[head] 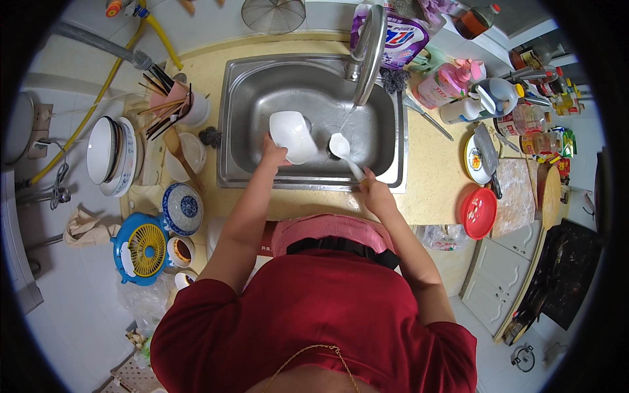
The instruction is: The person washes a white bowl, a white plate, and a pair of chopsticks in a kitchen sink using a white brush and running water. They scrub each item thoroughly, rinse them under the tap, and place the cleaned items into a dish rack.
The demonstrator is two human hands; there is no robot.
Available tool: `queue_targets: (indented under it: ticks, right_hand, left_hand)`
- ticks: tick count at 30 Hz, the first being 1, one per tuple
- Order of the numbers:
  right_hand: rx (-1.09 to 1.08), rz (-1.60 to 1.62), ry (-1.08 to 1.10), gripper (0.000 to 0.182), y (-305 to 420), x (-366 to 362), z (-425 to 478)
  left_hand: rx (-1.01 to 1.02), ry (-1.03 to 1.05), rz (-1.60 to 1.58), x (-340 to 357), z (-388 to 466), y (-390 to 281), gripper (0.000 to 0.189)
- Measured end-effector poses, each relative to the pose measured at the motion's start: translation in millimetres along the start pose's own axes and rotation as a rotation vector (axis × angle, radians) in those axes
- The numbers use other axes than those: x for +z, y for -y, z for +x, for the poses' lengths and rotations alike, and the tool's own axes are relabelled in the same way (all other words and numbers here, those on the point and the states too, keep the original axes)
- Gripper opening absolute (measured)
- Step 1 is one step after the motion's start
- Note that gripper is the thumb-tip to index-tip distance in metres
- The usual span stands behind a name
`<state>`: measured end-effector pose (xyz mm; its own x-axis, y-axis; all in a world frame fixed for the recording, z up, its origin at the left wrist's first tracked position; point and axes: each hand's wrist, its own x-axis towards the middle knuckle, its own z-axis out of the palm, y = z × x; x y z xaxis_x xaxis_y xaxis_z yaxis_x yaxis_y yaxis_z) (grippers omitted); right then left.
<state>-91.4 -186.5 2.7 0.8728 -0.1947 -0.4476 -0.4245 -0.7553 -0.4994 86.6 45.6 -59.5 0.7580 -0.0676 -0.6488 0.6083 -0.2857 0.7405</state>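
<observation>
My left hand (275, 153) grips the near left edge of a white square bowl (293, 136), held tilted over the stainless steel sink (314, 184). In my right hand (377, 194) is the handle of a white spoon (340, 146), its bowl end over the basin. A thin stream of water (349, 118) runs from the curved faucet (371, 59) down near the spoon. Something dark, partly hidden by the spoon, shows at its left edge; I cannot tell what it is.
Left of the sink stand a chopstick holder (197, 110), stacked plates (128, 157), a lidded blue-and-white bowl (183, 210) and a blue fan (140, 249). On the right are a pink pump bottle (441, 86), a cleaver (484, 150) on a plate, a red bowl (477, 213) and a cutting board (515, 196).
</observation>
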Motion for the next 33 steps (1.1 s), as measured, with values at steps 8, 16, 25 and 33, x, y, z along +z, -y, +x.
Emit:
queue_targets:
  ticks: [8,16,25,33]
  right_hand:
    - [-0.230,0.007,-0.094,0.041,8.7,-2.8,1.1]
    - [-0.312,0.023,-0.055,0.040,5.2,-31.1,-17.7]
    - [-0.269,0.070,-0.073,0.042,12.2,-19.2,7.9]
    - [-0.008,-0.392,-0.099,0.057,23.6,-32.6,26.2]
  left_hand:
    - [-0.181,0.574,-0.458,58.6,-26.7,9.3,0.058]
    - [-0.223,0.638,-0.527,72.7,-26.9,0.1,0.047]
    - [-0.182,0.727,-0.662,80.7,-31.4,9.7,0.045]
    - [-0.189,0.634,-0.715,84.9,-33.9,9.6,0.048]
